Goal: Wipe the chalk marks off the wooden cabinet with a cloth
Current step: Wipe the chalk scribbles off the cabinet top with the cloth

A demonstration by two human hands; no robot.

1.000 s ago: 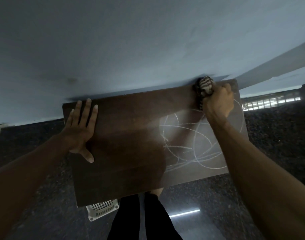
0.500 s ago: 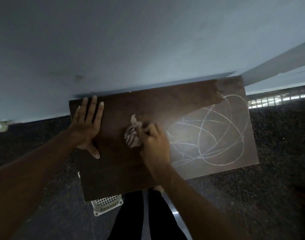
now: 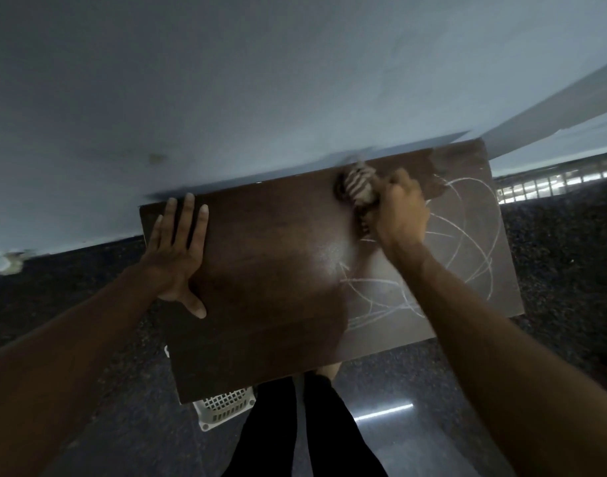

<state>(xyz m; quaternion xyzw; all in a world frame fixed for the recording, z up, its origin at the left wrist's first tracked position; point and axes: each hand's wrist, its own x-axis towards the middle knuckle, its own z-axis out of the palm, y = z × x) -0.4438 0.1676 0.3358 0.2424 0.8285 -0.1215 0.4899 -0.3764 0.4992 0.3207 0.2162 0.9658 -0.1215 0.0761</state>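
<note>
Since half a second ago the right hand (image 3: 402, 215) has swept from the middle of the cabinet (image 3: 278, 304) to its far edge, gripping the bunched striped cloth (image 3: 358, 185). Looping white chalk marks (image 3: 467, 235) lie to its right and nearer, across the right half. The left hand (image 3: 178, 249) presses flat, fingers straight, on the left end.

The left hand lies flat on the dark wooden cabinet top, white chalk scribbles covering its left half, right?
No: the head view shows white chalk scribbles on the right half of the dark wooden cabinet top; the left hand lies flat.
</note>
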